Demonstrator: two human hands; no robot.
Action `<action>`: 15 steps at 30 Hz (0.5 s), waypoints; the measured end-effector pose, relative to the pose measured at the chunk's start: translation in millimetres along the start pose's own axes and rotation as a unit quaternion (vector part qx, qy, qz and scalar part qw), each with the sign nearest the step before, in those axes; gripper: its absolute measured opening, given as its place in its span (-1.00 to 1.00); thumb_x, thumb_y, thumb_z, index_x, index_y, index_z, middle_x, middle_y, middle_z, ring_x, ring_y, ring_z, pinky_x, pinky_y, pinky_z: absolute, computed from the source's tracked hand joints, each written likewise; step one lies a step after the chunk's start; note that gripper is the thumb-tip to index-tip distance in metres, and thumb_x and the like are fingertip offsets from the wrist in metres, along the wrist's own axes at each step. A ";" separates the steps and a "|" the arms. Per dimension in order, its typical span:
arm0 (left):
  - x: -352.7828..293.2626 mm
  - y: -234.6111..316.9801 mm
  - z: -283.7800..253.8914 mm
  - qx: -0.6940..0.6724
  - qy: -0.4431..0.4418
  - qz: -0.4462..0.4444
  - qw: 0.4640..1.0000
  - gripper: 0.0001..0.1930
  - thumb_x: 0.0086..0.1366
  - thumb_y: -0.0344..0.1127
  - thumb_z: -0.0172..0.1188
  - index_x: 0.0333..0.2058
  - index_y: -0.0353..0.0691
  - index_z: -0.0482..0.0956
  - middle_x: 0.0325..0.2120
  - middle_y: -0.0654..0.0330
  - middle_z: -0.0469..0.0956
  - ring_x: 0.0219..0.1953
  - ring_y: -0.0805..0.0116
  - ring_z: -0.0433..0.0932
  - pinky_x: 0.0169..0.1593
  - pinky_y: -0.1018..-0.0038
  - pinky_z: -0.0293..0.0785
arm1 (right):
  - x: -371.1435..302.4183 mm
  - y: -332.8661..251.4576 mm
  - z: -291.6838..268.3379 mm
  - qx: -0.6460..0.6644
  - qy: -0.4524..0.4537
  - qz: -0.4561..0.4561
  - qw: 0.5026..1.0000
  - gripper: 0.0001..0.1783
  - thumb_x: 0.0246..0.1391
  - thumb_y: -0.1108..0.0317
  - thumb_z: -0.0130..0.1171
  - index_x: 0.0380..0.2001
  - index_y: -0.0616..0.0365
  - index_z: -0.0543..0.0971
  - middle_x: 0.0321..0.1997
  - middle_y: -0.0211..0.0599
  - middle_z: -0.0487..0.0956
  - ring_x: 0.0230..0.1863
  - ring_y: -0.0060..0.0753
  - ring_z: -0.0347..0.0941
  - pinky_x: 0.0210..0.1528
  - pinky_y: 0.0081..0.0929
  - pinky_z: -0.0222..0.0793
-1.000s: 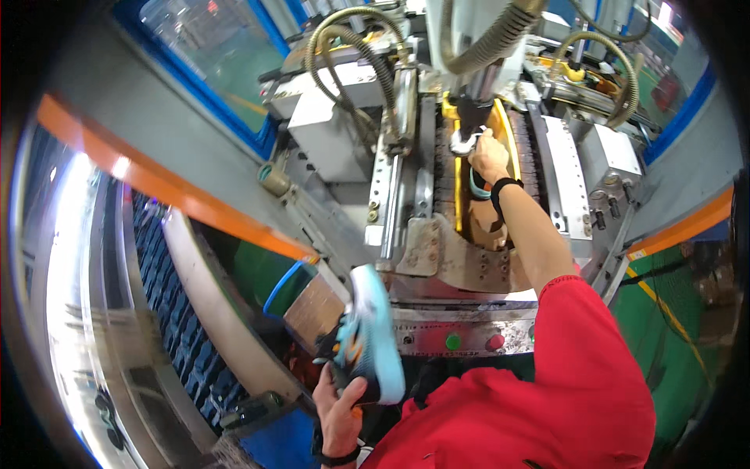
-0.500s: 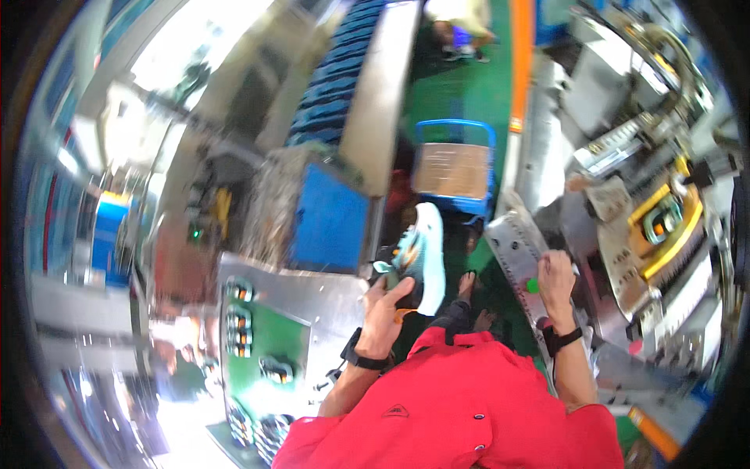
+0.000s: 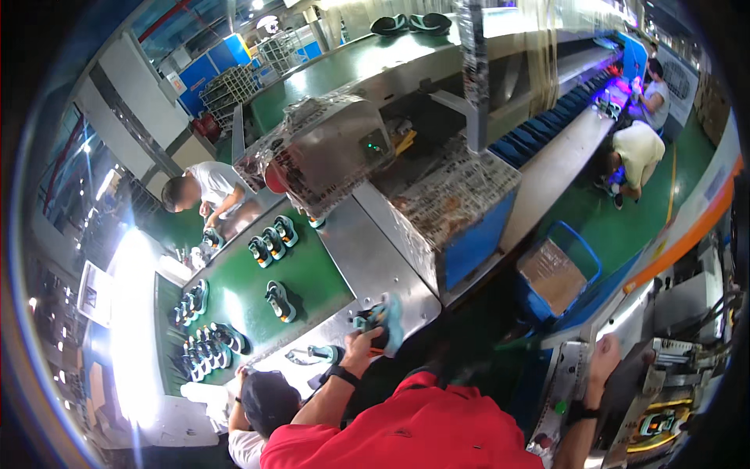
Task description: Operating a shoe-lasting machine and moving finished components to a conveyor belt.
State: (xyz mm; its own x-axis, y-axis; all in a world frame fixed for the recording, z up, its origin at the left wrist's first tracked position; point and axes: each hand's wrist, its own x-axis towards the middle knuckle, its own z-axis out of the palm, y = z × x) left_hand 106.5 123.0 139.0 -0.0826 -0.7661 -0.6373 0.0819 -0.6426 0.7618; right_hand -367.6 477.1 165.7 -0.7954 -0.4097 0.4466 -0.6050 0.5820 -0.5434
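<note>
My left hand is closed around a sneaker with a dark upper, light teal parts and a pale teal sole. It holds the shoe tilted, sole facing right, over the corner of a metal table plate. At the right, my right hand is closed in a fist, with nothing visible in it. That hand is above a perforated metal machine edge with a green button. Further right, another shoe sits inside a yellow frame in the machine.
A green conveyor belt carries several sneakers. A person in a dark cap is close at my left; another person works across the belt. A blue trolley bearing a cardboard box stands ahead right. More people are at the far right.
The view has swung left, bringing the green belt and the capped person into sight. My left hand still holds the sneaker, now over the metal plate. My right hand stays closed beside the machine.
</note>
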 end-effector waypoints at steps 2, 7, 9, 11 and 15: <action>36.8 14.5 -21.2 -0.037 0.042 -0.010 0.998 -0.70 0.06 -0.46 0.35 -0.21 -0.39 0.55 -0.35 0.04 0.60 -0.37 0.19 0.63 -0.32 0.29 0.62 | 76.5 -81.5 -7.7 0.063 0.004 -0.044 0.997 -0.88 0.15 0.52 0.11 -0.23 0.28 0.51 -0.29 -0.14 0.54 -0.26 -0.29 0.51 -0.20 -0.42 0.41; 148.5 35.4 -113.0 -0.045 0.256 0.043 0.965 -0.56 -0.01 -0.47 0.30 -0.09 -0.32 0.44 -0.30 0.00 0.56 -0.33 0.16 0.61 -0.42 0.21 0.59 | 219.0 -339.2 33.4 0.197 -0.065 -0.218 0.954 -0.89 0.18 0.45 0.15 -0.25 0.24 0.53 -0.32 -0.25 0.58 -0.29 -0.56 0.51 -0.27 -0.54 0.44; 188.5 37.3 -146.6 -0.035 0.254 0.063 0.964 -0.43 -0.04 -0.41 0.30 0.00 -0.34 0.34 -0.28 -0.02 0.55 -0.33 0.19 0.59 -0.42 0.25 0.57 | 267.3 -419.4 63.6 0.108 -0.064 -0.252 0.959 -0.85 0.19 0.38 0.15 -0.22 0.21 0.55 -0.36 -0.26 0.62 -0.35 -0.53 0.50 -0.26 -0.52 0.41; 208.8 65.1 -162.3 0.034 0.305 0.067 0.949 -0.35 -0.05 -0.36 0.28 0.06 -0.36 0.29 -0.25 -0.04 0.55 -0.30 0.12 0.59 -0.31 0.25 0.56 | 332.4 -472.4 110.4 0.131 -0.051 -0.319 0.937 -0.77 0.15 0.31 0.18 -0.17 0.21 0.57 -0.32 -0.21 0.63 -0.27 -0.38 0.55 -0.19 -0.44 0.42; 271.6 46.9 -219.3 0.270 0.415 0.181 0.850 -0.28 -0.01 -0.28 0.27 0.13 -0.40 0.20 -0.10 -0.21 0.49 -0.08 -0.21 0.52 0.06 0.13 0.44 | 473.9 -562.6 209.9 -0.056 -0.049 -0.381 0.921 -0.55 0.05 0.28 0.16 0.02 0.21 0.49 -0.17 -0.04 0.65 -0.11 -0.14 0.60 -0.03 -0.31 0.45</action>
State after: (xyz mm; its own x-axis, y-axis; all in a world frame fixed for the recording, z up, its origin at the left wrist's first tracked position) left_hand 305.7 -117.6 -23.7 0.5986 -0.8000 -0.0417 -0.5335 -0.4369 0.7242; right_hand -412.0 -192.0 533.9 -0.1436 -0.7880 0.5987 -0.9861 0.1650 -0.0193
